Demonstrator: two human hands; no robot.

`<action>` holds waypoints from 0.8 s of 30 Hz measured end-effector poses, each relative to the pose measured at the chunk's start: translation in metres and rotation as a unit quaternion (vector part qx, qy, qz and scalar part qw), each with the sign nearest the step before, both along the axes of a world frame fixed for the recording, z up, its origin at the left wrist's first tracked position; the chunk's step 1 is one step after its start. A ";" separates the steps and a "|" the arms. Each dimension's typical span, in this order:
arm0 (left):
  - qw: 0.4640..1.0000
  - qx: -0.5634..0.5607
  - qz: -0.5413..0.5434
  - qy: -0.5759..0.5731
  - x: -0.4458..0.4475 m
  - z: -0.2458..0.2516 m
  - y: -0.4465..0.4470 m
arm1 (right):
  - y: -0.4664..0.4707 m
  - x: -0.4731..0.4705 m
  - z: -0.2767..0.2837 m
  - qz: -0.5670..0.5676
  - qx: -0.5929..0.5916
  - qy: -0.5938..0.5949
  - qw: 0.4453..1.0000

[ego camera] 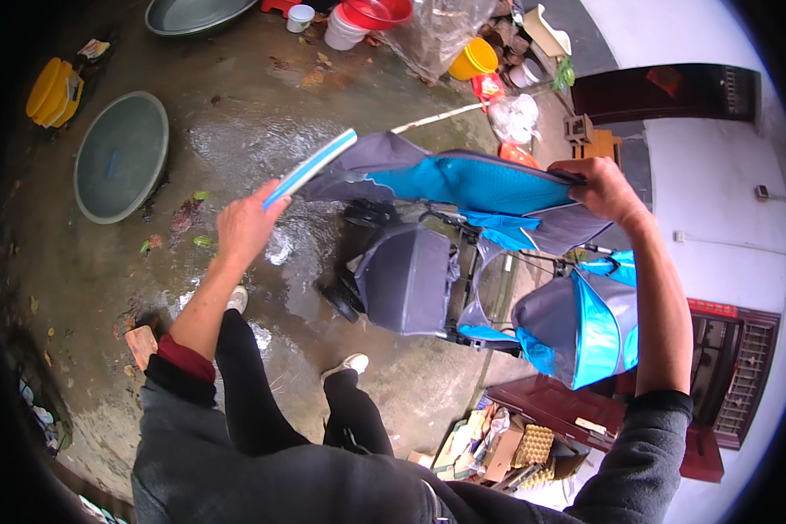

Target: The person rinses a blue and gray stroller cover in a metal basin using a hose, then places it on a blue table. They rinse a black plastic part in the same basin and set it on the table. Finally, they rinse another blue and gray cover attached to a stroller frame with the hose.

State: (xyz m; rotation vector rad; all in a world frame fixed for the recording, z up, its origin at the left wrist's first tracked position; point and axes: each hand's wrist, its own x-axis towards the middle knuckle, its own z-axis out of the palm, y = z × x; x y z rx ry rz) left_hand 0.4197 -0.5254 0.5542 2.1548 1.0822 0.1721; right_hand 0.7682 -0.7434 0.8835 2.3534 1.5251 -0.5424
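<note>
My left hand grips one end of a long, narrow blue-and-white cleaning brush; its bristles cannot be made out. The brush's far end overlaps the left part of a grey-and-blue fabric seat cover; I cannot tell whether they touch. At the cover's right end, my right hand pinches the dark upper edge and holds the cloth up. Behind and below it stands a baby stroller with grey fabric, dark wheels and a blue-and-grey canopy. The cover hides part of the stroller's frame.
Wet concrete floor surrounds my feet. A large green basin and a yellow container are at left. Buckets, including a yellow one, stand at the back. Cardboard and egg trays lie near the dark red door.
</note>
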 end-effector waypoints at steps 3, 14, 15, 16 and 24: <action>1.000 0.004 -0.017 -0.006 0.007 0.015 0.001 | -0.037 -0.006 0.056 -0.096 0.013 0.021 0.995; 0.985 -0.081 -0.112 -0.107 0.057 0.025 -0.062 | -0.336 0.061 0.056 -0.519 0.061 0.037 0.852; 0.986 -0.071 -0.125 -0.087 0.065 0.024 -0.070 | -0.362 0.065 0.018 -0.508 0.043 0.009 0.860; 0.986 -0.064 -0.138 -0.071 0.071 0.023 -0.079 | -0.386 0.069 -0.016 -0.494 -0.002 -0.001 0.869; 0.964 0.044 -0.259 0.051 0.093 0.006 -0.126 | -0.426 0.104 -0.185 -0.365 -0.057 -0.245 0.896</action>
